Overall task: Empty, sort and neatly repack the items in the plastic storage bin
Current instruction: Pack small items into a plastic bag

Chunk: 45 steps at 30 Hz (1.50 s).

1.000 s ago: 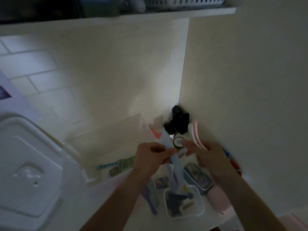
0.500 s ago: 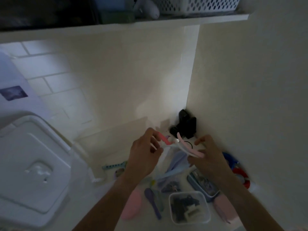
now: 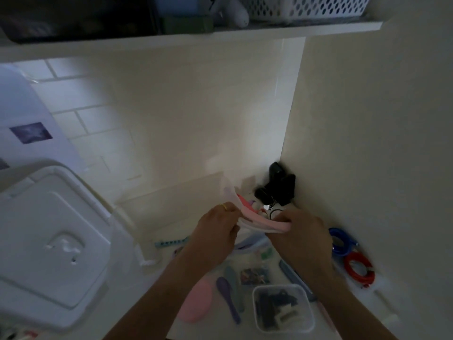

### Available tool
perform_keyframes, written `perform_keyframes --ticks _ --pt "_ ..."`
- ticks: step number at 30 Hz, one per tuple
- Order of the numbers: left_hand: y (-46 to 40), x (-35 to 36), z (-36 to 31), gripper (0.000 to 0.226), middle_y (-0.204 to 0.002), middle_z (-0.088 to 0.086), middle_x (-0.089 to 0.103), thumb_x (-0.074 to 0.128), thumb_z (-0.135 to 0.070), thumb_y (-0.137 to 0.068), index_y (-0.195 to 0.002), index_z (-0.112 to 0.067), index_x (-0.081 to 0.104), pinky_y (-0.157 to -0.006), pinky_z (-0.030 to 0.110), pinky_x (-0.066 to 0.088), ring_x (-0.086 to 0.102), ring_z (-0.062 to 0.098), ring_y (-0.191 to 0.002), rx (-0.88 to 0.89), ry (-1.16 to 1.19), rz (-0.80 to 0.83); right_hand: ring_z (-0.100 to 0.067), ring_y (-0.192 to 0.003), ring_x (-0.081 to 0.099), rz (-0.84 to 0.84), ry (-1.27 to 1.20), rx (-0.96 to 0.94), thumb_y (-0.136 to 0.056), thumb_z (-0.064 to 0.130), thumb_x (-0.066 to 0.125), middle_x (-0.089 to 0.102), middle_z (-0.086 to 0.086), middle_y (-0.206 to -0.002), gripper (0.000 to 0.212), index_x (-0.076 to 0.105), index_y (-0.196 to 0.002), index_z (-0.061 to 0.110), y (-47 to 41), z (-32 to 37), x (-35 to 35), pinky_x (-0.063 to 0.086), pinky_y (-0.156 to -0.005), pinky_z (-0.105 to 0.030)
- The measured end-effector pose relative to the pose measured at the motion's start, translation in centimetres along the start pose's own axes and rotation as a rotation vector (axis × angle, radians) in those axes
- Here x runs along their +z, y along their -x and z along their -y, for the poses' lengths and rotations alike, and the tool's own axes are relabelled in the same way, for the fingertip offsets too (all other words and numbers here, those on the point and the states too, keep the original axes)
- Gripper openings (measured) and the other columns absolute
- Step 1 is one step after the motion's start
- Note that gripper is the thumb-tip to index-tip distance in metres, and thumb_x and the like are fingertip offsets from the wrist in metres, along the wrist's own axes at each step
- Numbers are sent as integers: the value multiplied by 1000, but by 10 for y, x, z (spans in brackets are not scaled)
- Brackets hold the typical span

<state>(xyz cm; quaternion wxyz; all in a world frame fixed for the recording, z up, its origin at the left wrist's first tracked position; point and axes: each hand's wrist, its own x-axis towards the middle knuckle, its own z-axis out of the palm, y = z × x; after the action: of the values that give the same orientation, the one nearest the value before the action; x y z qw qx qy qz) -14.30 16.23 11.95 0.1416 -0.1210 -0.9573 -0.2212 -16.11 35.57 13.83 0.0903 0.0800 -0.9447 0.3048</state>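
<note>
Both hands hold a small bundle of curved pink and white hairbands [image 3: 255, 220] above the counter. My left hand [image 3: 215, 231] grips the bundle's left end; a gold ring shows on one finger. My right hand [image 3: 301, 231] grips its right end. Below them lie sorted items: a pink oval piece [image 3: 196, 303], purple and teal spoons [image 3: 228, 293], a small clear tub of dark clips [image 3: 282, 307], and blue [image 3: 342, 242] and red [image 3: 359, 268] coiled cords by the right wall. The clear storage bin [image 3: 137, 212] stands left of my hands.
A large white lid [image 3: 49, 241] covers the left side. A black device [image 3: 277, 186] sits in the corner. A light blue strip [image 3: 171, 242] lies by the bin. Overhead, a shelf [image 3: 220, 33] carries a white perforated basket [image 3: 306, 6].
The long pale blue strip my hands held a second ago is gone from them. Both hands now grip the pink and white hairbands, drawn together, and the view has tilted upward.
</note>
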Motion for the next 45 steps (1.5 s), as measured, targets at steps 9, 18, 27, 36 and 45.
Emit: perform_keyframes --ticks 9,18,27,36,45 --pt "26 6 5 21 -92 -14 64 56 -27 -89 -96 -39 71 -79 31 53 64 8 -85 -328 103 -134 -10 -49 57 50 -364 252 -78 27 77 61 3 -52 12 70 -68 26 -6 -15 -1 44 -47 -27" --pt "13 3 13 43 -100 -7 59 62 -8 -67 -105 -25 75 -74 18 57 63 11 -89 -313 308 -195 -6 -44 43 376 -785 291 -90 13 68 51 4 -62 15 59 -102 16 -7 -26 -8 36 -43 -22" --pt "8 6 16 52 -114 -8 66 56 -11 -64 -113 -19 73 -83 32 58 66 12 -100 -193 229 -54 -16 -64 58 637 202 -281 -95 10 48 55 3 -68 26 65 -75 13 -27 1 -24 34 -53 -18" --pt "3 8 12 47 -112 -8 68 66 -12 -69 -114 -21 72 -85 24 54 64 6 -101 -164 359 25 -24 -90 65 352 295 -396 -91 38 54 69 0 -97 21 72 -100 33 -27 22 29 50 -73 -32" --pt "6 3 34 42 -112 -9 68 67 -7 -71 -110 -24 73 -86 22 53 65 6 -102 -356 392 34 -19 -95 61 501 143 -334 -82 39 71 62 3 -111 46 50 -121 24 -34 0 41 50 -83 -30"
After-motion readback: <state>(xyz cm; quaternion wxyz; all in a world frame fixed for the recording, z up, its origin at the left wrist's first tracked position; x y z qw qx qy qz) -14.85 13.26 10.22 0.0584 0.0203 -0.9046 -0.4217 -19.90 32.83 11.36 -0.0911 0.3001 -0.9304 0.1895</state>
